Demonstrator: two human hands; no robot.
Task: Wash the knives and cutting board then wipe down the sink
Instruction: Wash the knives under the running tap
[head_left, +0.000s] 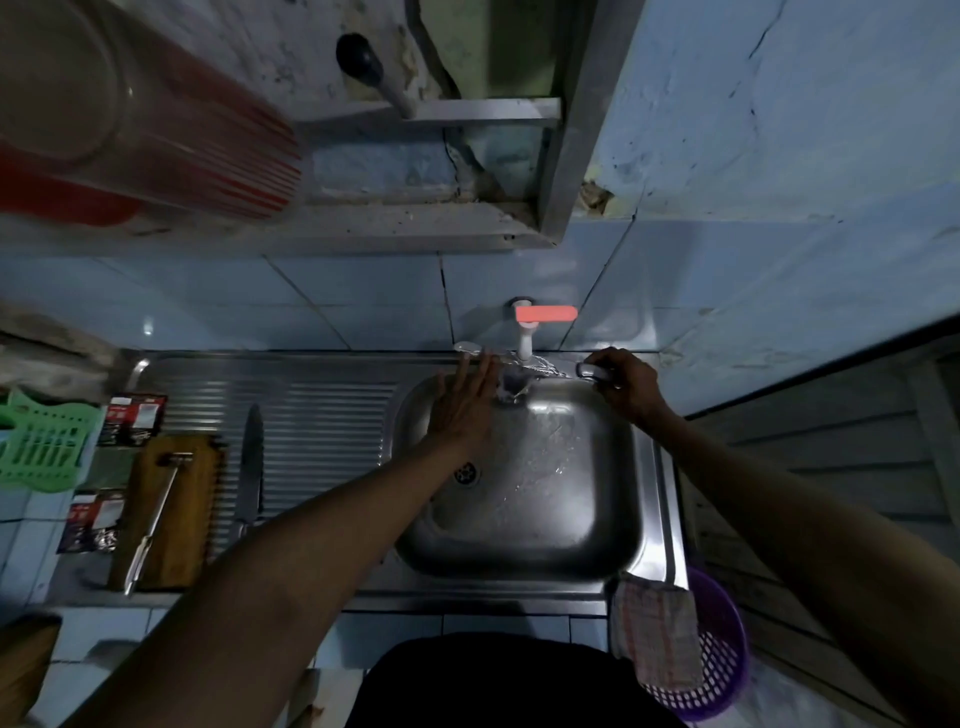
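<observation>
- While water runs mid-frame, sink (524, 519) wet, not yet wiped.
- Board (171, 512), lower left, beside drainer; washed or not, cannot tell.
- Knife (251, 462) just right of board.
- Left hand (464, 410) flat, fingers straight, holding nothing.
- Right hand (621, 387) curled round small shiny thing at sink's rim, unidentifiable.

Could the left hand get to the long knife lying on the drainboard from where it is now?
Probably yes. The left hand is open over the sink basin, holding nothing, and the knife lies uncovered on the ribbed drainboard with nothing between them.
</observation>
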